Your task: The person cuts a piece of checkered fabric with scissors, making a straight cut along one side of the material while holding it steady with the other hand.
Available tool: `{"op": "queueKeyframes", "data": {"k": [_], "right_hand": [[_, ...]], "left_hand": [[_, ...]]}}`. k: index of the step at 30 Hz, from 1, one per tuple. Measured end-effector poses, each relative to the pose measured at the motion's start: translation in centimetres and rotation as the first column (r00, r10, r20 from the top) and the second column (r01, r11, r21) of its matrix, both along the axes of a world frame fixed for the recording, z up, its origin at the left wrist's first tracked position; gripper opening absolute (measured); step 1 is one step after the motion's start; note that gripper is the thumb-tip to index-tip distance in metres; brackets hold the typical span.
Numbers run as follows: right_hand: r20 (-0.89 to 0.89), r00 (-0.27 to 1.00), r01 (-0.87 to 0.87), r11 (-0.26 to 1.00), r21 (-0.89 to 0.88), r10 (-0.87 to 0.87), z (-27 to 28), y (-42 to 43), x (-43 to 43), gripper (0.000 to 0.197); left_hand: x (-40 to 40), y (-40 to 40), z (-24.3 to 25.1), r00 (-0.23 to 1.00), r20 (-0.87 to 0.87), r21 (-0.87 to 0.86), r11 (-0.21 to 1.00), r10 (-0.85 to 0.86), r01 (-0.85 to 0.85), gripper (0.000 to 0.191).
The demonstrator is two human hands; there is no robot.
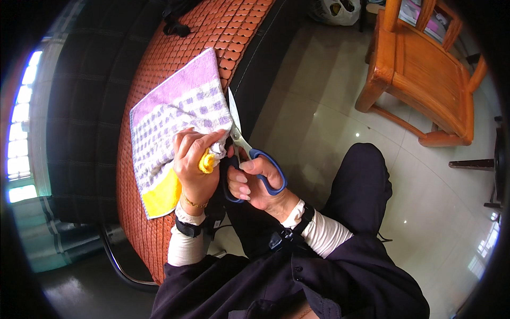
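A terry towel (175, 109) with purple, checked white and yellow bands lies spread on the seat mat to my left. My left hand (195, 155) grips its near right edge, where the cloth bunches up and a yellow fold pokes out beside the thumb. My right hand (257, 179) holds a pair of scissors (236, 134) with blue handles, fingers and thumb in the loops. The blades point away from me along the towel's right edge, close to the bunched part. Whether cloth lies between the blades cannot be made out.
The brown tile mat (243, 24) covers a black sofa (267, 52). A wooden chair (426, 75) stands on the tiled floor (318, 115) at the right. Near the top are a white plastic bag (338, 12) and a black strap (177, 28). My knee (364, 167) is below the chair.
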State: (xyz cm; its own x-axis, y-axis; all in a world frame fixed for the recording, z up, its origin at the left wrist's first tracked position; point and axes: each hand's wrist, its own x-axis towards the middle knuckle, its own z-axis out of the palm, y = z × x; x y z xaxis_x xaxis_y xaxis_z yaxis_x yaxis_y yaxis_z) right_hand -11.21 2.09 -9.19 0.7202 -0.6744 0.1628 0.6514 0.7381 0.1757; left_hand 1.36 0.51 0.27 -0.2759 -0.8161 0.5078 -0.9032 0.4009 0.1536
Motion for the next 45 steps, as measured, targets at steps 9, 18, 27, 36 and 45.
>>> {"op": "queueKeyframes", "data": {"k": [9,18,27,36,45], "right_hand": [[0.027,0.999,0.020,0.998,-0.052,-0.018,1.4,-1.0,-0.3,0.035],[-0.037,0.999,-0.039,0.998,-0.042,0.037,-0.4,-0.5,-0.9,0.036],[-0.076,0.996,0.043,0.999,0.014,-0.042,0.6,-1.2,0.2,0.033],[-0.089,0.996,-0.029,0.993,-0.114,0.019,-0.8,-0.8,-0.8,0.033],[0.025,1.000,0.012,0.993,-0.117,-0.009,0.6,-1.5,-0.6,0.039]], "left_hand": [[0.3,0.3,0.4,1.000,0.004,0.065,0.998,0.013,-0.014,0.040],[0.0,0.0,0.0,1.000,0.004,0.038,0.999,0.018,-0.019,0.040],[0.2,0.0,0.1,1.000,0.004,0.066,0.998,0.000,0.000,0.041],[0.3,-0.1,0.2,1.000,0.013,0.043,0.999,-0.013,0.013,0.039],[0.4,0.0,0.3,1.000,0.018,0.070,0.997,-0.014,0.012,0.044]]}}
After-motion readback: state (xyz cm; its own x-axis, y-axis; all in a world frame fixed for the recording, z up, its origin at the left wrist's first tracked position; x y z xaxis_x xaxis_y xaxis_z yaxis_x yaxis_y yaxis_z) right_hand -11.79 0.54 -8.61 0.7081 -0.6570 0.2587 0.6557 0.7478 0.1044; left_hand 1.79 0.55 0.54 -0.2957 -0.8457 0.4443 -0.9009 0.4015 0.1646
